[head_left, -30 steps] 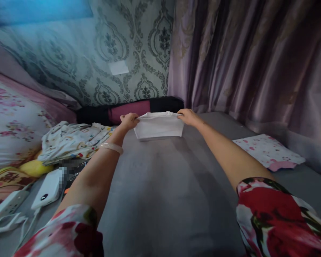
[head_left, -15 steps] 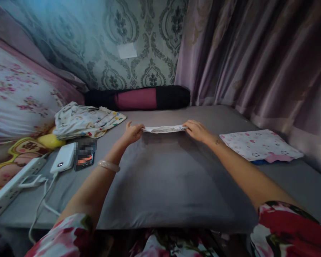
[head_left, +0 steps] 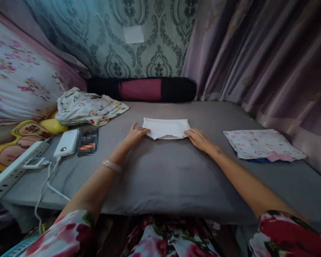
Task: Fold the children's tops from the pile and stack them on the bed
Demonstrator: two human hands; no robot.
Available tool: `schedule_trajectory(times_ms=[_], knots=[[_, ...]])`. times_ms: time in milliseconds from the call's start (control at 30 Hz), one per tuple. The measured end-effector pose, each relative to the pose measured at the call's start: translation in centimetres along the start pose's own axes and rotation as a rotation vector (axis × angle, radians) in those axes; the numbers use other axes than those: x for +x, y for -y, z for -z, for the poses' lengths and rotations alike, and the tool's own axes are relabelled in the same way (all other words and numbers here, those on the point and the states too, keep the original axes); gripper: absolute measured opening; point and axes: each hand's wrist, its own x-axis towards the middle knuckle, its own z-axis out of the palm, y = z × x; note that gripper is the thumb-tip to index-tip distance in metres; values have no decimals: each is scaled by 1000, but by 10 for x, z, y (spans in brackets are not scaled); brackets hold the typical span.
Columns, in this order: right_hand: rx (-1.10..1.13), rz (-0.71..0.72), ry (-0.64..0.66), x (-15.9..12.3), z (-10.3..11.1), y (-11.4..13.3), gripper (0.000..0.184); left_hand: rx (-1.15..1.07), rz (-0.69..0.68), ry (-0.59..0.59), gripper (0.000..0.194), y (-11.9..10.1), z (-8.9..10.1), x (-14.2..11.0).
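Observation:
A folded white cloth (head_left: 166, 128) lies flat on the grey mattress (head_left: 163, 171) in front of me. My left hand (head_left: 135, 135) rests at its near left corner, fingers stretched out and touching the edge. My right hand (head_left: 199, 138) lies flat at the near right corner, fingers extended against the cloth. Neither hand grips anything.
A folded pink-patterned cloth (head_left: 262, 144) lies to the right. At the left are a heap of printed clothes (head_left: 88, 107), a white power bank (head_left: 66, 144), a phone (head_left: 87, 141), a power strip (head_left: 13, 171) with cables. A black-and-maroon bolster (head_left: 141, 89) lies against the wall; curtains (head_left: 256, 53) hang at the right.
The white cloth, held up by its top corners, was folded down and laid flat on the mattress. Both hands let go and now rest open at its near corners.

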Motion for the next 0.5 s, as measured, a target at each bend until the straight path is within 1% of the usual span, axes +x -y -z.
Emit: schedule_trajectory(times_ms=[100, 200, 300, 367, 433, 500], knots=[[14, 13, 35, -6, 1, 4, 43, -30, -34, 10, 64, 3, -4, -6], [47, 35, 65, -11, 4, 7, 48, -56, -33, 35, 66, 6, -6, -13], [75, 41, 82, -13, 8, 8, 51, -109, 15, 72, 65, 7, -4, -17], [82, 7, 99, -10, 11, 9, 48, -156, 60, 90, 57, 6, -1, -17], [77, -55, 115, -2, 14, 12, 41, -194, 107, 55, 47, 5, 0, -11], [70, -125, 90, 13, 15, 19, 36, -214, 155, -43, 41, 0, -1, 0]])
